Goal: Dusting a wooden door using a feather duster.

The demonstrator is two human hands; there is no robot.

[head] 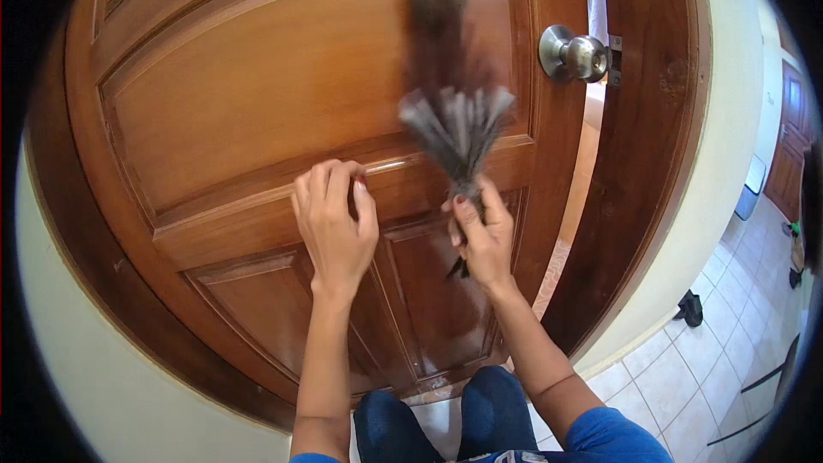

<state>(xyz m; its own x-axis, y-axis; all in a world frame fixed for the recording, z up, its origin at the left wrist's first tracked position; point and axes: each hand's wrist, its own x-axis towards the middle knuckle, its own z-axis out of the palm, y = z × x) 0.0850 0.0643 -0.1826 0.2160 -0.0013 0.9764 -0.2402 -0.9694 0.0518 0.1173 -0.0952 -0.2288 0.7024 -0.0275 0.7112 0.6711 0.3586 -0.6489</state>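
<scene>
My right hand [487,238] grips a feather duster [460,135] by its narrow lower part, with the thumb along the front. Grey-white feathers fan out above the fist, and the dark, blurred upper end is in front of the wooden door's upper panel [270,83]. To the left, my left hand [335,228] is raised before the door's middle rail [244,225], fingers loosely bent and thumb apart. Nothing shows in it, though its palm faces away. Whether its fingertips touch the wood is unclear.
A round metal doorknob [586,58] sits at the door's right edge, beside a narrow gap to the frame [649,109]. My knees [495,408] are close to the door's bottom. At right, dark footwear [690,308] lies on the tiled floor [688,373], with another wooden door [789,141] farther off.
</scene>
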